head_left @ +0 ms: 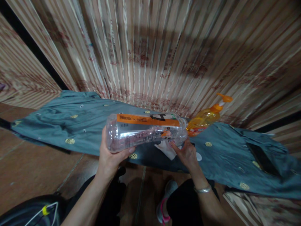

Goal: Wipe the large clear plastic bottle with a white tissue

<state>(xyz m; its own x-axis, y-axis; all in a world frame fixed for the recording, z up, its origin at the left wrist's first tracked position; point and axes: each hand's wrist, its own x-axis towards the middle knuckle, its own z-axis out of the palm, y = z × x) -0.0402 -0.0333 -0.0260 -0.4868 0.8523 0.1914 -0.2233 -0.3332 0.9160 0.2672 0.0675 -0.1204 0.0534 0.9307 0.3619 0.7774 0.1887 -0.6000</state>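
Note:
I hold a clear plastic bottle [145,130] with an orange label on its side, lying horizontally above a blue-grey cloth [70,128]. My left hand [110,155] is wrapped under the bottle's base end on the left. My right hand [185,153] touches the bottle near its neck end with the fingertips, a silver bangle on the wrist. The bottle looks empty.
An orange pump bottle [208,116] lies tilted on the cloth just right of the clear bottle. Behind stands a wall of stacked printed boards [152,53]. Below are my dark trousers, a grey-pink shoe [164,201] and a brown tiled floor [30,169].

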